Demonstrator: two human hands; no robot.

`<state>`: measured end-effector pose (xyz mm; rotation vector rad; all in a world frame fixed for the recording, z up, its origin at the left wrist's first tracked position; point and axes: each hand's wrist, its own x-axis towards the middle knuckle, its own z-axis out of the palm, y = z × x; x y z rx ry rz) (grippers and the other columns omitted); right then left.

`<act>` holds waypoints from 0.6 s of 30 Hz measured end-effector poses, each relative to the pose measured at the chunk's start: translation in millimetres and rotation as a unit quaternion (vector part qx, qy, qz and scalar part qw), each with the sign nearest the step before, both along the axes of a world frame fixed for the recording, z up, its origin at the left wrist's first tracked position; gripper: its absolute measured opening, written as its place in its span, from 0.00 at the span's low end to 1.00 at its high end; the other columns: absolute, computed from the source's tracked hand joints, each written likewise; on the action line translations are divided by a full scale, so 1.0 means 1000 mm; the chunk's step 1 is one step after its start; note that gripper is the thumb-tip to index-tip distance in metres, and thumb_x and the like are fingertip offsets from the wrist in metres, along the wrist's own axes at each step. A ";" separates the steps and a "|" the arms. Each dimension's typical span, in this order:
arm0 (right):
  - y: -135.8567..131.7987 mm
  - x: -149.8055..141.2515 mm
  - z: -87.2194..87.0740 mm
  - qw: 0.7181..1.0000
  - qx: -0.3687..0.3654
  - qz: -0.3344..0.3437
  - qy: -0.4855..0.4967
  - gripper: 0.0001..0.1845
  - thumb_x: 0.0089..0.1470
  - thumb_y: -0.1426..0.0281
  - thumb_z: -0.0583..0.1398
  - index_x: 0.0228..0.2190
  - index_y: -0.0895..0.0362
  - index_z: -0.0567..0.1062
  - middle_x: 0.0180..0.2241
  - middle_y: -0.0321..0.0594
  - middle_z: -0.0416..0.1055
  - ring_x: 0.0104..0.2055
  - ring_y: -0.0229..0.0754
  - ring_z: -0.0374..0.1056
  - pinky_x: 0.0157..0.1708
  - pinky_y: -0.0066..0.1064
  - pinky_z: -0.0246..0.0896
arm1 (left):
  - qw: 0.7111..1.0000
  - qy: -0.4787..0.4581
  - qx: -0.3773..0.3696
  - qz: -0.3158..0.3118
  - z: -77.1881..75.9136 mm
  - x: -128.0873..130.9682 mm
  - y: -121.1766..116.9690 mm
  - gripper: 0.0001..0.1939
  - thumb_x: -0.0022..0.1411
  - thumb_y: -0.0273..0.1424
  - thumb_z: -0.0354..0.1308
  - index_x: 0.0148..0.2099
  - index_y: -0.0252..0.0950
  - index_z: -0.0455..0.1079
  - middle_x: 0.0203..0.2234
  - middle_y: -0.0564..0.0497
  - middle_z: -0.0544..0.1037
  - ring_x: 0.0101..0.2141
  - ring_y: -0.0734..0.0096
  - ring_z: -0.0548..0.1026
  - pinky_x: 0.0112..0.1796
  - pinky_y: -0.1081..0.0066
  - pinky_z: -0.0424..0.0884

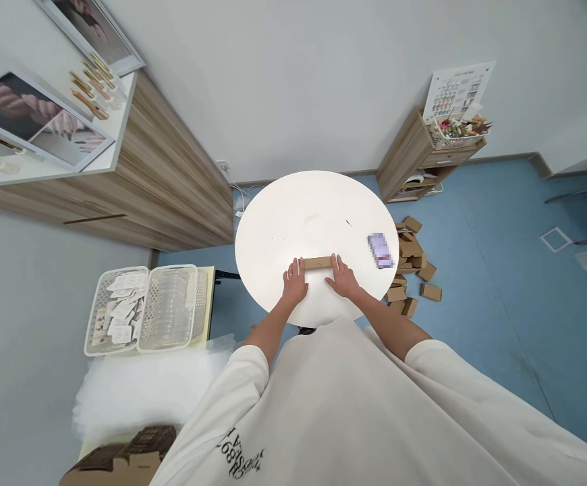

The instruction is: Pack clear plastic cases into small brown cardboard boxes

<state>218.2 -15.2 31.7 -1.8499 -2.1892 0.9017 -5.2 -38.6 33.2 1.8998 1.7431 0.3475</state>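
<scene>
A small, flat brown cardboard box [318, 262] lies on the round white table [293, 202], near its front side. My left hand [295, 282] presses against the box's left end, its fingers pointing forward. At the other end, my right hand [343, 277] has its fingers on the box's right edge, with the thumb out toward the middle. Between them the two hands grip the box by its ends. To the right of my right hand, a blurred purple item [380, 250] rests on the tabletop. A small dark, thin object [349, 223] lies farther back.
Several cardboard boxes [409, 253] are piled on the blue floor right of the table. At left stand two white plastic baskets [142, 347], one holding packets, beside a translucent white plastic heap [146, 391]. A wooden cabinet [172, 169] and a small shelf [399, 158] stand behind.
</scene>
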 end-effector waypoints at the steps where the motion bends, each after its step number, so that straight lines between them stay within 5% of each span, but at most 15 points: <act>1: -0.001 0.000 -0.001 1.000 -0.002 0.001 -0.003 0.46 0.61 0.52 0.56 0.71 0.52 0.43 0.73 0.50 0.38 0.67 0.64 0.51 0.62 0.55 0.49 | 1.000 0.003 -0.003 0.002 -0.001 0.001 -0.001 0.45 0.62 0.33 0.58 0.75 0.42 0.38 0.72 0.36 0.45 0.69 0.41 0.48 0.63 0.44 0.49; 8: 0.015 -0.004 0.008 1.000 -0.013 -0.020 0.019 0.37 0.65 0.56 0.52 0.69 0.56 0.52 0.58 0.56 0.66 0.59 0.60 0.60 0.59 0.50 0.52 | 0.999 -0.021 -0.035 0.020 0.003 -0.002 0.011 0.37 0.66 0.33 0.53 0.73 0.36 0.47 0.55 0.34 0.70 0.57 0.44 0.66 0.56 0.49 0.60; 14: 0.012 -0.005 0.018 0.997 -0.007 -0.066 0.042 0.24 0.68 0.58 0.48 0.59 0.54 0.65 0.47 0.50 0.73 0.48 0.53 0.67 0.50 0.42 0.59 | 0.996 -0.075 -0.019 0.040 0.011 -0.007 0.006 0.23 0.71 0.35 0.47 0.65 0.36 0.59 0.47 0.38 0.74 0.48 0.51 0.73 0.50 0.54 0.67; 18: -0.005 -0.003 0.011 0.996 -0.014 -0.074 0.055 0.19 0.67 0.60 0.48 0.51 0.53 0.70 0.45 0.46 0.74 0.47 0.50 0.68 0.48 0.40 0.61 | 0.993 -0.102 -0.028 0.052 0.002 -0.010 -0.012 0.16 0.71 0.34 0.47 0.58 0.38 0.64 0.48 0.40 0.74 0.49 0.54 0.73 0.49 0.56 0.69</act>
